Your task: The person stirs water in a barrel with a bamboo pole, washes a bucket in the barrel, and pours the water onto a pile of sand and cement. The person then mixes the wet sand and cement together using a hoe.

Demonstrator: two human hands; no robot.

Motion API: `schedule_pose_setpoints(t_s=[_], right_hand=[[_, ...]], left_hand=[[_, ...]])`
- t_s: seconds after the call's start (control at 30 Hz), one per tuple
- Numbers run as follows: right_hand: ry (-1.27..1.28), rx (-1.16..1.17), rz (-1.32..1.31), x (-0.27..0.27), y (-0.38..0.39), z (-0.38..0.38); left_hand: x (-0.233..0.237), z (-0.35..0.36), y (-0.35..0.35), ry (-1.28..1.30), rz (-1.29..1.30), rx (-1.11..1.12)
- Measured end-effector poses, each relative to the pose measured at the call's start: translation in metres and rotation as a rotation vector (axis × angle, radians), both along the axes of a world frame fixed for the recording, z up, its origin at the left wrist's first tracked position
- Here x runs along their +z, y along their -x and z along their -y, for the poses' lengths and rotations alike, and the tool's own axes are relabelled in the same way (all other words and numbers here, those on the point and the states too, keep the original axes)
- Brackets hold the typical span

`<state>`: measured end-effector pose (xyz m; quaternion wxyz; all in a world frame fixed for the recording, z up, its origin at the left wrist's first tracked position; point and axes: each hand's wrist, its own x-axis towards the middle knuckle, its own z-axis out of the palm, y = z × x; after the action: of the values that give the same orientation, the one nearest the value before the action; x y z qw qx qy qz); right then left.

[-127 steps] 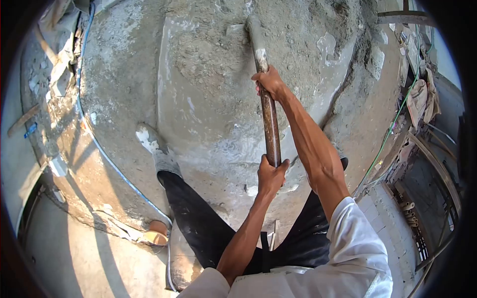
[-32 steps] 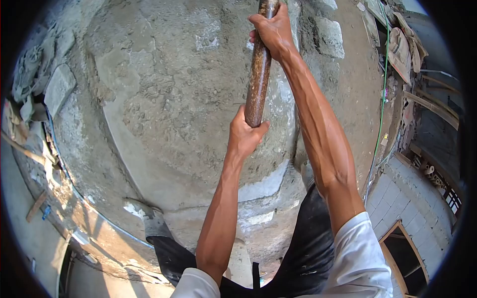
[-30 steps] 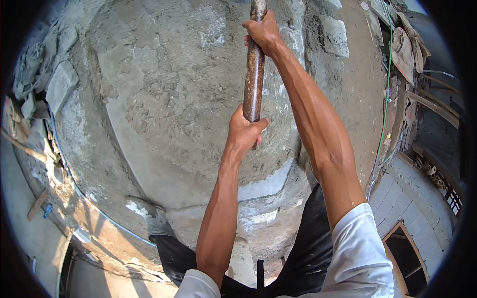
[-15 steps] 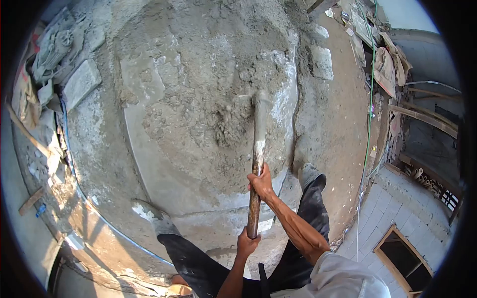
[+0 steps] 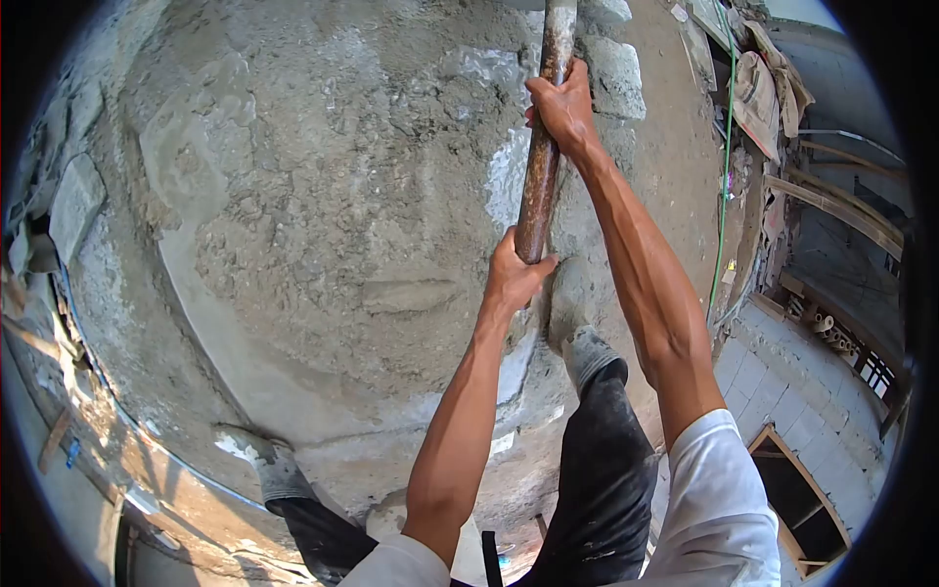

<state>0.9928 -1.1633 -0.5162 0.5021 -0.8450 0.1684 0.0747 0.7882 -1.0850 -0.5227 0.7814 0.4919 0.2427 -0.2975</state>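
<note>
A long, stained handle (image 5: pixel 543 176) rises toward the top edge of the head view, where the tool's head is mostly out of sight. My right hand (image 5: pixel 564 108) is wrapped round its middle. Lower down, my left hand (image 5: pixel 515 274) grips the handle's near end. Rough, wet grey mortar (image 5: pixel 323 186) spreads beneath and to the left of the handle, with a smoother wet strip (image 5: pixel 225 333) along its left side. A shallow elongated dent (image 5: pixel 409 295) shows in the mortar left of my left hand.
My boots (image 5: pixel 587 352) stand either side of the mortar's near edge. Pale blocks (image 5: pixel 614 78) lie at the upper right. A green hose (image 5: pixel 726 186) runs down the right side, a blue hose (image 5: pixel 196 470) along the lower left. A wooden-framed opening (image 5: pixel 797 499) is at lower right.
Both hands have moved up and forward with the handle, which has risen off the mortar. The tool's head has left the mortar's middle. The view has shifted slightly.
</note>
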Motion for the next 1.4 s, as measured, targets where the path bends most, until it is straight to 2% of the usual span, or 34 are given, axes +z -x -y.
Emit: schedule_pose_setpoints(t_s=[0.03, 0.1, 0.17, 0.23, 0.3, 0.37, 0.43, 0.53, 0.6, 0.63, 0.7, 0.77, 0.83, 0.93, 1.0, 1.1, 1.13, 1.17, 1.2, 1.27, 1.33, 1.4], right_hand=[[0.017, 0.01, -0.052, -0.019, -0.011, 0.008], [0.023, -0.023, -0.205, -0.052, -0.005, 0.024], [-0.035, -0.065, -0.285, -0.068, 0.006, 0.034], [0.034, -0.097, -0.268, -0.058, 0.006, 0.03], [0.11, -0.013, -0.404, -0.051, -0.003, 0.021], [0.115, -0.004, -0.466, -0.042, 0.002, 0.011], [0.083, -0.11, -0.536, -0.028, 0.016, -0.002], [0.102, -0.09, -0.655, -0.023, 0.045, -0.016], [0.086, -0.03, -0.674, -0.019, 0.084, -0.033], [0.06, 0.02, -0.59, -0.011, 0.112, -0.044], [0.006, -0.08, -0.485, 0.009, 0.185, -0.07], [-0.023, -0.154, -0.544, 0.043, 0.262, -0.082], [-0.184, -0.284, -0.618, 0.072, 0.338, -0.085], [-0.281, -0.327, -0.695, 0.119, 0.38, -0.085], [-0.285, -0.288, -0.627, 0.133, 0.362, -0.075], [-0.15, -0.187, -0.409, 0.123, 0.246, -0.048], [-0.098, -0.117, -0.298, 0.11, 0.201, -0.039], [-0.024, -0.036, -0.232, 0.103, 0.152, -0.033], [0.03, 0.001, -0.195, 0.086, 0.109, -0.024], [0.071, 0.052, -0.113, 0.027, 0.041, 0.005], [0.062, 0.084, -0.19, -0.026, 0.007, 0.027], [0.06, 0.055, -0.274, -0.045, 0.007, 0.038]], left_hand=[[-0.002, 0.009, -0.002, -0.003, -0.009, 0.0], [-0.003, 0.026, 0.002, 0.147, -0.247, 0.018], [-0.004, 0.022, 0.014, 0.087, -0.271, -0.003], [0.011, 0.016, 0.015, 0.18, -0.297, 0.008], [0.03, 0.012, 0.013, 0.177, -0.291, 0.016], [0.056, 0.007, 0.018, 0.29, -0.375, 0.091], [0.072, -0.007, 0.025, 0.254, -0.352, 0.08], [0.094, -0.021, 0.05, 0.242, -0.435, 0.069], [0.105, -0.038, 0.087, 0.265, -0.505, 0.106], [0.109, -0.051, 0.112, 0.241, -0.522, 0.071], [0.116, -0.076, 0.177, 0.177, -0.538, -0.021], [0.127, -0.09, 0.26, 0.076, -0.527, -0.131], [0.136, -0.096, 0.352, 0.005, -0.548, -0.23], [0.144, -0.088, 0.434, -0.073, -0.419, -0.322], [0.154, -0.076, 0.406, -0.14, -0.339, -0.328], [0.108, -0.04, 0.265, -0.194, -0.13, -0.34], [0.083, -0.024, 0.218, -0.116, -0.129, -0.259], [0.057, -0.005, 0.177, -0.09, 0.047, -0.086], [0.049, 0.003, 0.124, 0.05, -0.081, -0.032], [0.021, 0.022, 0.043, 0.139, -0.142, 0.026], [0.011, 0.043, 0.018, 0.162, -0.185, 0.048], [0.008, 0.056, 0.016, 0.293, -0.363, 0.082]])
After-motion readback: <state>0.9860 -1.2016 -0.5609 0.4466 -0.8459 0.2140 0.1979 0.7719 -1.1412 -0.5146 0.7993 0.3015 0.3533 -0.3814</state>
